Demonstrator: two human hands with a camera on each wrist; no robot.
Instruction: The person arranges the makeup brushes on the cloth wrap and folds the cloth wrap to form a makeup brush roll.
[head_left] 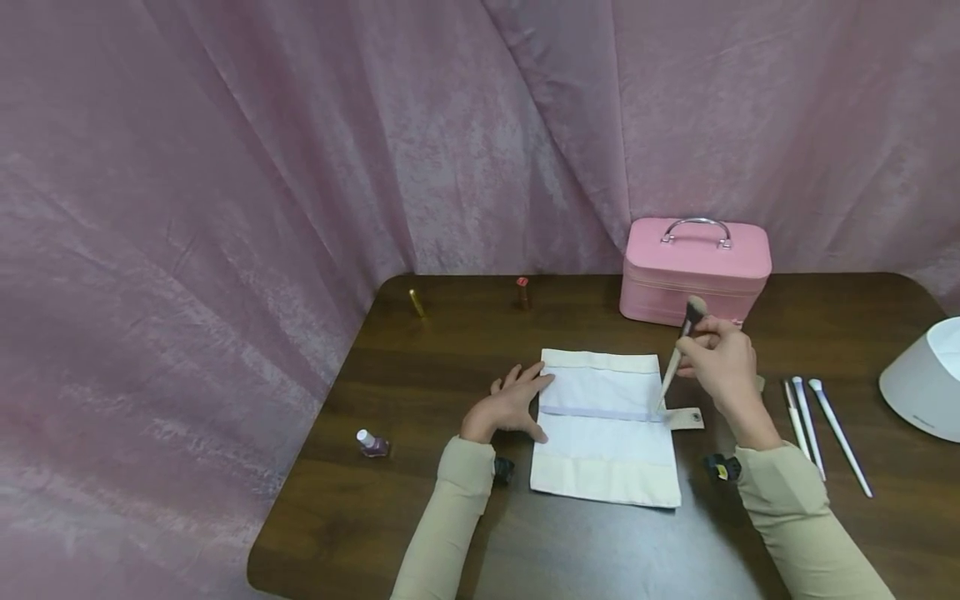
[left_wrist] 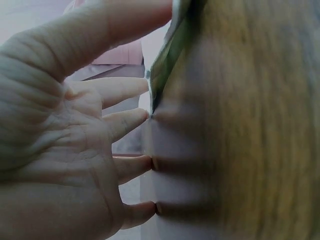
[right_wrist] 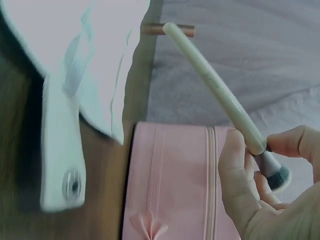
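Apparently stowing: right hand (head_left: 723, 367) pinches brush (head_left: 674, 362), handle (head_left: 668, 381) toward seven o'clock; left hand (head_left: 512, 405) spread, touching wrap (head_left: 600, 481) at nine o'clock. Next likely: thread handle behind band (head_left: 592, 412).

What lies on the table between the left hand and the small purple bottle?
Only bare tabletop shows between the left hand and the purple bottle, in the head view.

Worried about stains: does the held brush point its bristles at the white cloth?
No, the head view shows the brush with bristles away from the white cloth, handle end toward it.
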